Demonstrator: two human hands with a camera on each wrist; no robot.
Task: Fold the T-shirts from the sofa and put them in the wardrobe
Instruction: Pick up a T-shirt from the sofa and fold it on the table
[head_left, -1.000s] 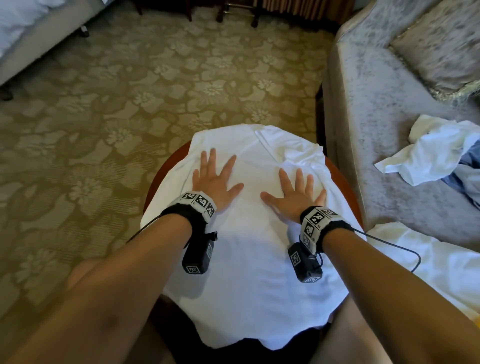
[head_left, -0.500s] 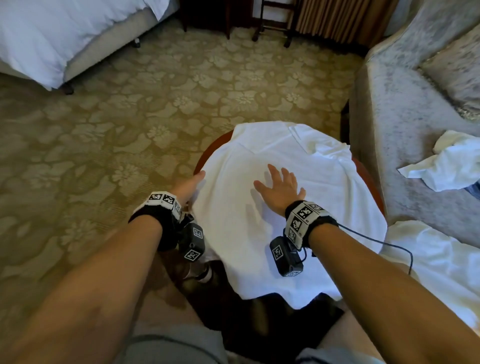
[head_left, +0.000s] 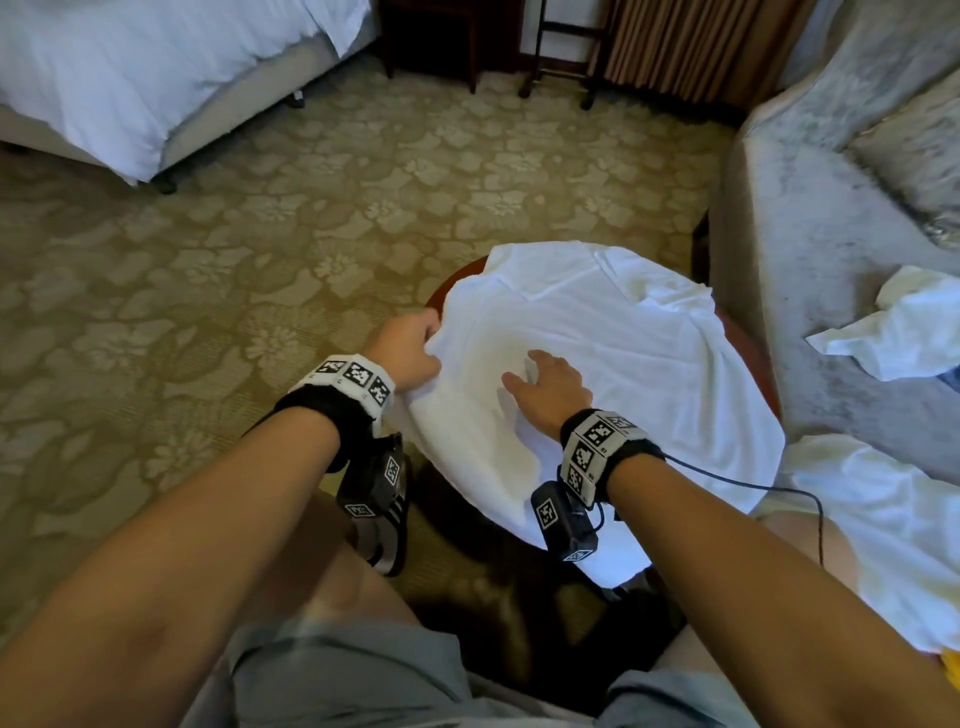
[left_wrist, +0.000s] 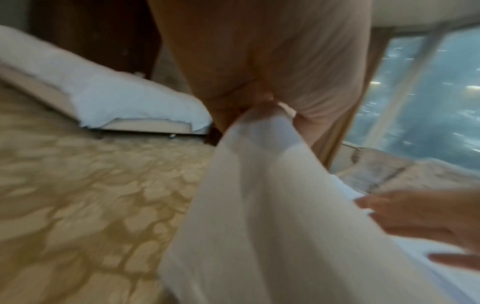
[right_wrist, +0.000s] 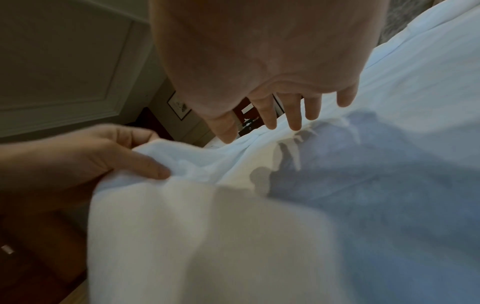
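Pinched between thumb and curled fingers, the left hand (head_left: 408, 348) has hold of the left edge of the white T-shirt (head_left: 613, 374) and has it lifted a little off the small round table (head_left: 748, 348) it is spread over; the left wrist view shows the cloth bunched in that grip and trailing down from it. Her or his right hand (head_left: 550, 384) lies on the middle of the shirt with fingers straight and spread, holding nothing, only pressing the cloth down. To my eye this is the first side fold: one hand anchors a line down the body while the other brings the edge over. What comes next, I'd judge, is to carry that pinched edge across toward the right hand and lay it flat without dragging the whole shirt off the table, since much of the hem hangs past the rim. More white clothes lie crumpled on the grey sofa (head_left: 810, 249) just beside the table, so folding has some way to go, and no wardrobe shows in any view
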